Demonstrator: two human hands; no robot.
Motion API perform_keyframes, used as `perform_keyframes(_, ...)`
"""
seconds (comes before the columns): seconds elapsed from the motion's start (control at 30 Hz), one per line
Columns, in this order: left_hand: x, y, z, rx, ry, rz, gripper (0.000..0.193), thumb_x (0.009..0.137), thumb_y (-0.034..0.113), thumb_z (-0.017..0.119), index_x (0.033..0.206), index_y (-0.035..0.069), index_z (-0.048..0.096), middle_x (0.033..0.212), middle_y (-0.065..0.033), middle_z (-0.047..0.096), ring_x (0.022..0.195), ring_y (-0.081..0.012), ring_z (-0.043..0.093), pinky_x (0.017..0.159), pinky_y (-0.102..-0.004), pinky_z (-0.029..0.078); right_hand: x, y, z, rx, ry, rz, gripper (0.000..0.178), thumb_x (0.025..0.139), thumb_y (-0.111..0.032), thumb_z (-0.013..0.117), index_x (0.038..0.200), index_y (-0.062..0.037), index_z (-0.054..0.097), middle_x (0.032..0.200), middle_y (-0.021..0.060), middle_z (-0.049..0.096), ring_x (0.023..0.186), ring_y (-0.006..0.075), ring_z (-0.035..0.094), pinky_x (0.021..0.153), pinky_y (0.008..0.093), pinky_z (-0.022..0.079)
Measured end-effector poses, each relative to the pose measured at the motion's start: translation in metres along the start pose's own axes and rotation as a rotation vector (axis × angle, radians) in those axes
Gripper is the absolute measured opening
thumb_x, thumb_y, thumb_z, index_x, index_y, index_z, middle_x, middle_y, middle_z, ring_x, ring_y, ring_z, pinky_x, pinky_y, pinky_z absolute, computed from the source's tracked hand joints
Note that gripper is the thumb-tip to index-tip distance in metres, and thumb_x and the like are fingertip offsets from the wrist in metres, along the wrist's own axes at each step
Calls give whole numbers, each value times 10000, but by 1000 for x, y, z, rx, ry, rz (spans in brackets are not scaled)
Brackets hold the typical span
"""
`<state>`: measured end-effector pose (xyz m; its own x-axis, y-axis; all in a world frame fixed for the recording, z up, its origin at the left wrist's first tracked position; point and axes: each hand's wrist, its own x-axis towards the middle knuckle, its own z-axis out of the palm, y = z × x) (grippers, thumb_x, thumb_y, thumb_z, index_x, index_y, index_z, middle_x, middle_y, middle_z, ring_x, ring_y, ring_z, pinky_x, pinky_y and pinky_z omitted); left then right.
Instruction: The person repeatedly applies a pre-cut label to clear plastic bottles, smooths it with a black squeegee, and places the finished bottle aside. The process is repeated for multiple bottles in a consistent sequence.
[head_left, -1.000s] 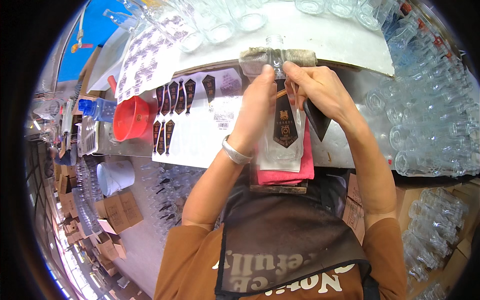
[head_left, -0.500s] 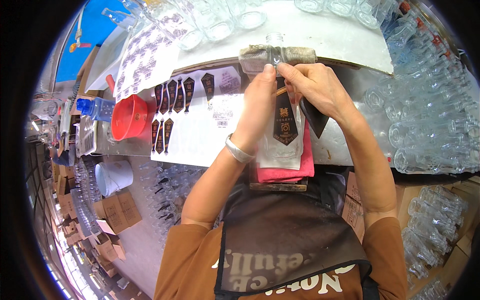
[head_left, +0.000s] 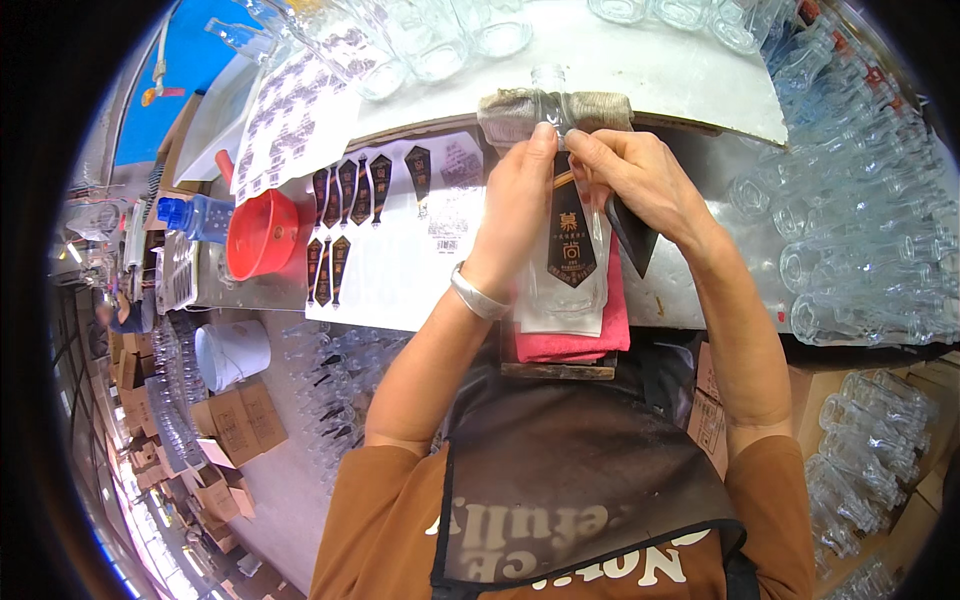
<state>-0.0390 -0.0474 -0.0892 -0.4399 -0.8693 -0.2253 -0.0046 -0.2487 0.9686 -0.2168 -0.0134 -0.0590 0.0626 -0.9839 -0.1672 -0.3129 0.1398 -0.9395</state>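
A clear glass bottle (head_left: 586, 300) lies with its neck pointing away from me, resting on a rolled grey cloth (head_left: 600, 108). On its front sits a black tie-shaped label (head_left: 571, 232) with gold print. My left hand (head_left: 522, 190) is closed round the bottle's left side, its thumb pressed at the base of the neck. From the right, my right hand (head_left: 645, 180) grips the same spot, thumb and fingers at the label's top. A dark flat pointed piece (head_left: 632, 240) sticks out below my right palm; its kind is unclear. White paper and a pink cloth (head_left: 570, 347) lie under the bottle.
Left of the bottle lies a white sheet (head_left: 385, 270) with several black labels. Beyond it are a red plastic bowl (head_left: 265, 235) and a blue-capped bottle (head_left: 195, 218). Clear glass bottles crowd the right side (head_left: 860, 240) and the far white board (head_left: 690, 75).
Both hands stay at the bottle's neck, with only slight shifts of the thumbs and fingers. The bottle and label keep their place.
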Motion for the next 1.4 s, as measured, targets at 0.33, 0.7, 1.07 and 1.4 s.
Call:
perform_keyframes(0.33, -16, 15, 12, 308, 164, 85, 514, 939, 457, 687, 893, -51, 630, 810, -90, 656, 747, -149, 566, 707, -312, 479, -37, 52, -12, 828, 311, 161, 590, 1050, -517, 458, 1101, 29, 679, 778, 37, 653, 730, 90, 638, 694, 211, 526)
perform_keyframes(0.7, -18, 22, 12, 110, 82, 13, 471, 1012, 448, 595, 1042, -18, 655, 954, -83, 709, 797, -81, 644, 701, -219, 518, -52, 47, -15, 1124, 260, 42, 393, 1040, -332, 547, 1189, 16, 649, 1019, 41, 678, 939, 117, 657, 868, 265, 539)
perform_keyframes(1.07, -26, 23, 13, -221, -40, -15, 518, 1071, 442, 452, 1189, -36, 613, 1039, -100, 692, 918, -143, 680, 818, -284, 563, -29, -3, 2, 375, 412, -334, 277, 899, -62, 645, 1165, 15, 644, 1058, 80, 698, 972, 142, 656, 890, 289, 525)
perform_keyframes(1.4, -32, 14, 12, -253, 116, -97, 538, 1057, 460, 470, 1283, -19, 563, 1185, -106, 648, 1085, -152, 624, 930, -311, 512, -7, -42, -7, -266, 432, -594, 279, 847, -24, 624, 1123, -11, 669, 989, 122, 694, 860, 210, 690, 759, 326, 558)
